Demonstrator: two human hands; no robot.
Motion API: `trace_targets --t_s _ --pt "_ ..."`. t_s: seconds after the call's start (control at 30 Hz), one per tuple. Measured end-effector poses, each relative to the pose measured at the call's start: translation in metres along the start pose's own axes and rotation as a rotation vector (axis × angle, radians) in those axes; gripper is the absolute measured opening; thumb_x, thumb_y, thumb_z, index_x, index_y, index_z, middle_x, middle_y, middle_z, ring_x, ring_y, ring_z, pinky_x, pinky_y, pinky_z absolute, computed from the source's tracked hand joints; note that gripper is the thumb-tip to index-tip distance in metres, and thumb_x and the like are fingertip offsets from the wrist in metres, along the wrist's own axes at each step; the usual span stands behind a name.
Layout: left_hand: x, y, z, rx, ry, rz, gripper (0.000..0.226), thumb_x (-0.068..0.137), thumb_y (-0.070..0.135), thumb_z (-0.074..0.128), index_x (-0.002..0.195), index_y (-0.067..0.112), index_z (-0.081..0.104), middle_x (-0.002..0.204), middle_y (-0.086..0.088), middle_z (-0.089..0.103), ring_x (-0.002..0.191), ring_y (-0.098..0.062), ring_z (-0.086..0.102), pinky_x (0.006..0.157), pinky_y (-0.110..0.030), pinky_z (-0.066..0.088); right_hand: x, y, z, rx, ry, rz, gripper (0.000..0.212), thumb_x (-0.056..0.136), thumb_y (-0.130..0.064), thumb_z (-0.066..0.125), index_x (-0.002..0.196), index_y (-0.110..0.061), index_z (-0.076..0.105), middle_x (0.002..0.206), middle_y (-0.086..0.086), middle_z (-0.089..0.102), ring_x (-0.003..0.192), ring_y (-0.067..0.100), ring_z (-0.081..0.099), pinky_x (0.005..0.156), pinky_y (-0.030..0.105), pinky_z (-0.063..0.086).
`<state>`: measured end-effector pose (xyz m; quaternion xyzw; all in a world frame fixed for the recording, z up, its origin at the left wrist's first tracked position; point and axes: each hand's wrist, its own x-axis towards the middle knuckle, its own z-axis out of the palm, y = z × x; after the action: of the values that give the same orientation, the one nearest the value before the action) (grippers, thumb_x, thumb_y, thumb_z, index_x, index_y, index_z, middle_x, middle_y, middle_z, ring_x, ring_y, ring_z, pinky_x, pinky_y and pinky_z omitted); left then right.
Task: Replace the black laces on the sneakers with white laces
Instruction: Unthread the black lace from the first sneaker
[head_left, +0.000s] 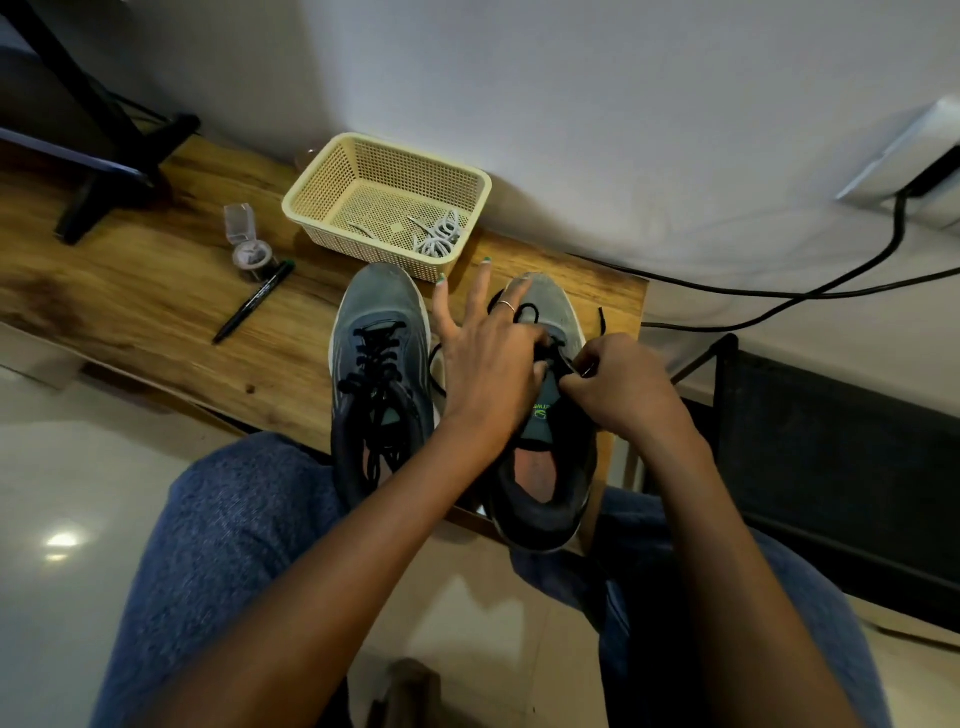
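Observation:
Two grey sneakers stand side by side on a wooden table (156, 291). The left sneaker (382, 374) is fully laced in black. The right sneaker (545, 452) has its black lace (530, 312) loosened, with loose ends lying over the toe and to its right. My left hand (488, 353) pinches the lace at the eyelets with thumb and forefinger, its other fingers spread straight. My right hand (618, 384) pinches the lace on the shoe's right side. White laces (439, 236) lie bundled in a cream basket (311, 192) behind the shoes.
A black marker (254, 301) and a small clear flip-lid container (247, 244) lie left of the basket. A black stand (98, 150) occupies the far left. Black cables (831, 283) run along the wall at right. A dark chair (831, 467) stands to the right.

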<state>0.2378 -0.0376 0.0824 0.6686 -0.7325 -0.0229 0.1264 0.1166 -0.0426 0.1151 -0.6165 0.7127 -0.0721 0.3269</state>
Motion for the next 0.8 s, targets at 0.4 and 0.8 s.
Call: trace_targets --t_s 0.4,0.8 --pt "0.007 -0.001 0.004 -0.560 0.305 -0.331 0.004 0.094 0.022 0.056 0.093 0.021 0.060 0.146 0.004 0.043 0.140 -0.016 0.031 0.113 -0.057 -0.003 -0.001 0.003 -0.009 0.074 0.004 0.017 0.012 0.085 -0.016 0.065 0.090 -0.004 0.066 0.093 0.015 0.066 0.089 0.030 0.064 0.080 0.049 0.056" --pt "0.003 0.002 0.000 -0.128 0.058 -0.025 0.035 0.081 0.043 0.065 0.116 0.037 0.064 0.150 0.006 0.040 0.147 -0.021 0.012 0.106 -0.049 -0.026 0.000 0.003 -0.004 0.054 -0.037 0.017 0.012 0.086 -0.018 0.066 0.092 -0.008 0.063 0.096 0.012 0.063 0.088 0.026 0.063 0.078 0.044 0.057"
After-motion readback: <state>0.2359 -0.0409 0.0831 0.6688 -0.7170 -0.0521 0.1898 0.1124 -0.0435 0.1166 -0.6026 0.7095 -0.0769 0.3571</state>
